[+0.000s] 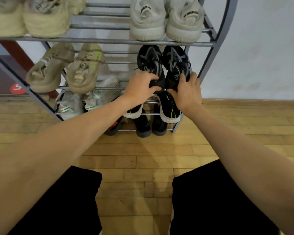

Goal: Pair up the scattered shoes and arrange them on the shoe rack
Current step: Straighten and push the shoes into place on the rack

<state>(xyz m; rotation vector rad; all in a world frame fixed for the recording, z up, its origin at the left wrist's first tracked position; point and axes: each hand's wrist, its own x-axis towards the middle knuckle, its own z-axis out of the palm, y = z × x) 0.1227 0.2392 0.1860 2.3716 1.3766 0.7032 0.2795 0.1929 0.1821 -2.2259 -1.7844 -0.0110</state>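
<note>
The left hand (pixel 139 87) grips the heel of one black sneaker (pixel 150 65), fingers curled over its collar; the right hand (pixel 187 92) clasps the heel of its mate (pixel 176 63). Both shoes sit side by side on the second shelf of the grey shoe rack (pixel 215 43) (toes inward). This looks like final seating; next comes squaring the heels, then letting go.
</note>
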